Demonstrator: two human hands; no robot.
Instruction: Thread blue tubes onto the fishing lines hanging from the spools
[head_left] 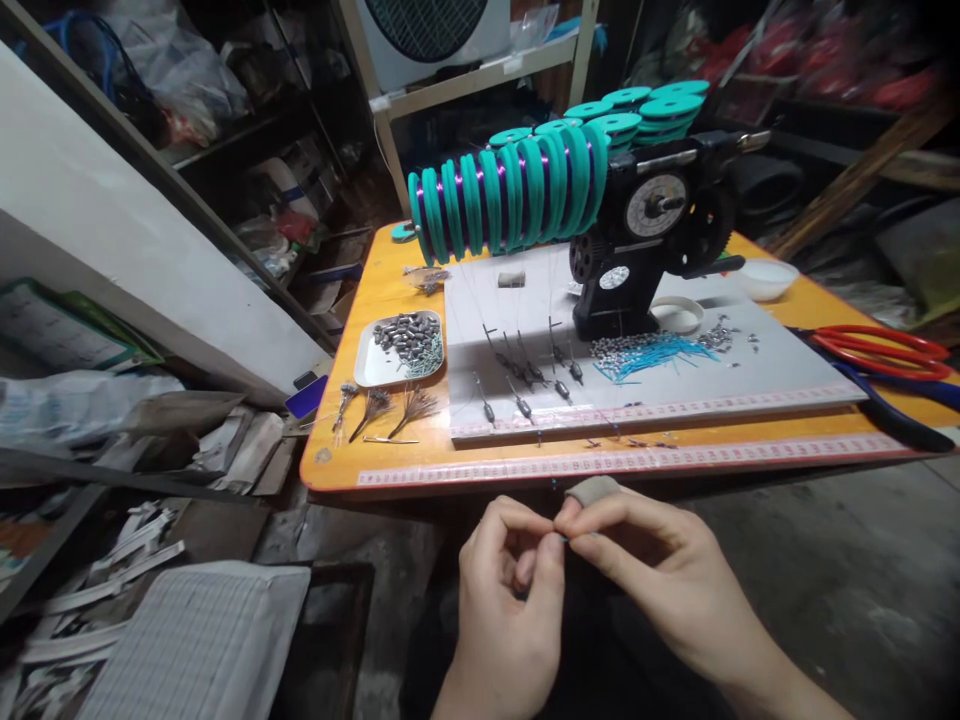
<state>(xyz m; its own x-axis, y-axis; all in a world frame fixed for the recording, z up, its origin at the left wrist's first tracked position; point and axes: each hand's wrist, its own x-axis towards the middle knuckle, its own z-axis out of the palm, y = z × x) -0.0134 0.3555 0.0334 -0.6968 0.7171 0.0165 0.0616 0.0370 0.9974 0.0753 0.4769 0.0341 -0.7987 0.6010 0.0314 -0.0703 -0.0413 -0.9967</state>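
Both hands, left hand (504,590) and right hand (660,570), pinch something tiny, orientation unclear.

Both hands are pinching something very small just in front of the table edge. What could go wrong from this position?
1. The piece pinched between the left hand and right hand is held over the floor, not over the orange table; if dropped, it may be lost.
2. Thin lines run down from the green spools to the small weights; reaching forward could snag them.
3. The loose beads and blue pieces could scatter if bumped.
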